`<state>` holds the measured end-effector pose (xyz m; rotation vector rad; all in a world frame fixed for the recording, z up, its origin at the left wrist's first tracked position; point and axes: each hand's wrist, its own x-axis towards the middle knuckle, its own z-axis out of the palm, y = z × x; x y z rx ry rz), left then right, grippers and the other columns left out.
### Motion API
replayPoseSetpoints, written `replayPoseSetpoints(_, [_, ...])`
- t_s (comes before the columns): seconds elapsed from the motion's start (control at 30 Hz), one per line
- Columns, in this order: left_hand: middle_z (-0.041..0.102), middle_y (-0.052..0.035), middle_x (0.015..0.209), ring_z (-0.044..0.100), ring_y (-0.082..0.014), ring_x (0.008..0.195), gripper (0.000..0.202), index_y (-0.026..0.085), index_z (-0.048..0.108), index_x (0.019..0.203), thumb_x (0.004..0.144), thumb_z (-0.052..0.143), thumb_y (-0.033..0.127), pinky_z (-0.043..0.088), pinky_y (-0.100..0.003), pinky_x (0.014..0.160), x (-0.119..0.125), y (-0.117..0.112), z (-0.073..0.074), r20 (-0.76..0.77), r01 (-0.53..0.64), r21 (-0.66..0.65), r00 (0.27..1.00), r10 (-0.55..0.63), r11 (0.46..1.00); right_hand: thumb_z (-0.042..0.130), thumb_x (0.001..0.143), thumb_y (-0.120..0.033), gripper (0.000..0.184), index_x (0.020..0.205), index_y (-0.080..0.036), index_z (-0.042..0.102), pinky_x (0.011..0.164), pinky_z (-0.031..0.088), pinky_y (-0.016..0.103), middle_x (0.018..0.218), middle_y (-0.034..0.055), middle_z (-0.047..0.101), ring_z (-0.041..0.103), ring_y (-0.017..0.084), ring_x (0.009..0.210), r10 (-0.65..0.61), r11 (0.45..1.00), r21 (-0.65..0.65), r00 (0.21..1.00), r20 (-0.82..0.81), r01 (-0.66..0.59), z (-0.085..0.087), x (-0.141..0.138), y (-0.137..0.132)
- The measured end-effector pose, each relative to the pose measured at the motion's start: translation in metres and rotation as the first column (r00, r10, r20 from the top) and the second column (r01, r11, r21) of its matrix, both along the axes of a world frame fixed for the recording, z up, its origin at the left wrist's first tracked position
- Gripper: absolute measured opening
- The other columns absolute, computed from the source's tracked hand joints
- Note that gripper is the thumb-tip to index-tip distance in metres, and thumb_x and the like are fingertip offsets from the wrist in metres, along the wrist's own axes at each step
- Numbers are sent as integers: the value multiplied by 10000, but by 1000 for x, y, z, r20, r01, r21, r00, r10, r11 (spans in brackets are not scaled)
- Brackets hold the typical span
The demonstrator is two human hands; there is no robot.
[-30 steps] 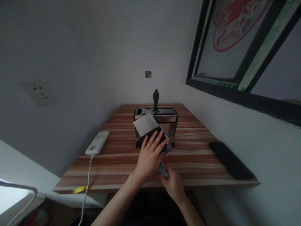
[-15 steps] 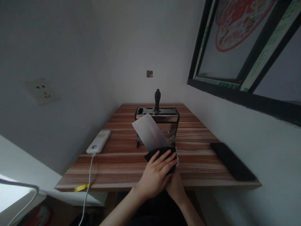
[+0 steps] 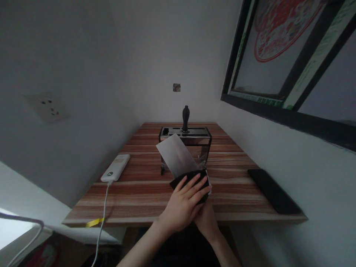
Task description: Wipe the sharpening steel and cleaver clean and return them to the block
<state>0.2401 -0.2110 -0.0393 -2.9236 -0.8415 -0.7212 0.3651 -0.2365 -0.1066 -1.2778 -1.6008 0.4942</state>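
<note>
A broad, shiny cleaver blade (image 3: 178,155) slants up and to the left over the table. A black cloth (image 3: 191,175) covers its lower end. My left hand (image 3: 185,202) lies across the cloth, fingers slightly apart and bent over it, pressing it against the blade. Beneath and to the right, my right hand (image 3: 206,220) grips the cleaver's lower end; its fingers and the handle are mostly hidden. A bit of white shows at the cloth's right edge. Just behind the blade stands a metal-topped knife rack (image 3: 204,132), with one black handle (image 3: 185,118) upright in it.
On the striped wooden table (image 3: 139,200), a white power bank (image 3: 116,168) with a white cable (image 3: 103,211) lies at left, near a yellow strip (image 3: 94,222). A black flat object (image 3: 274,191) rests along the right edge. Walls close in on the left, back and right.
The cloth and my left hand have shifted slightly up along the blade. The cleaver stays at nearly the same slant, and the whole view has moved a little.
</note>
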Motion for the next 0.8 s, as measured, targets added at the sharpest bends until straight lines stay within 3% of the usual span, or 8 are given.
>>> replayPoseSetpoints(0.1, [286,8,1497,171,-183,1406,470,282,323,1404,941,405,270,161,-435,1140,2,6,6,-14,-10,19,1000,10,1000,492,783,-216,214,884,-148,668,666,523,295,857,128,717,677,245,819,68,993,-99,997,-27,-70,1,0,0])
replayPoseSetpoints(0.17, [270,11,1503,161,-185,1408,482,292,304,1411,941,405,268,159,-443,1138,2,11,11,-10,-36,45,999,37,998,512,760,-207,173,836,-140,652,623,498,284,778,108,711,670,231,724,27,992,-125,1000,4,-26,2,0,0])
replayPoseSetpoints(0.3, [277,-8,1502,163,-194,1407,500,295,288,1419,936,412,257,162,-458,1134,-1,23,22,12,-108,100,994,107,989,540,764,-218,179,911,-157,622,617,468,254,749,70,699,653,206,696,1,994,-111,1000,30,2,3,0,-1])
replayPoseSetpoints(0.57, [253,-26,1512,131,-197,1414,501,269,306,1413,927,400,189,110,-467,1138,-16,49,46,71,-216,120,975,209,969,569,810,-327,154,787,-177,591,503,388,205,591,1,611,571,139,526,-9,995,-94,998,69,15,1,-1,-2])
replayPoseSetpoints(0.8, [268,-27,1507,131,-189,1414,454,262,335,1397,946,376,240,96,-463,1137,-27,78,65,178,-312,175,943,282,934,584,803,-349,192,723,-176,558,481,365,194,551,-18,575,532,116,488,-13,997,-76,997,77,18,0,0,-1])
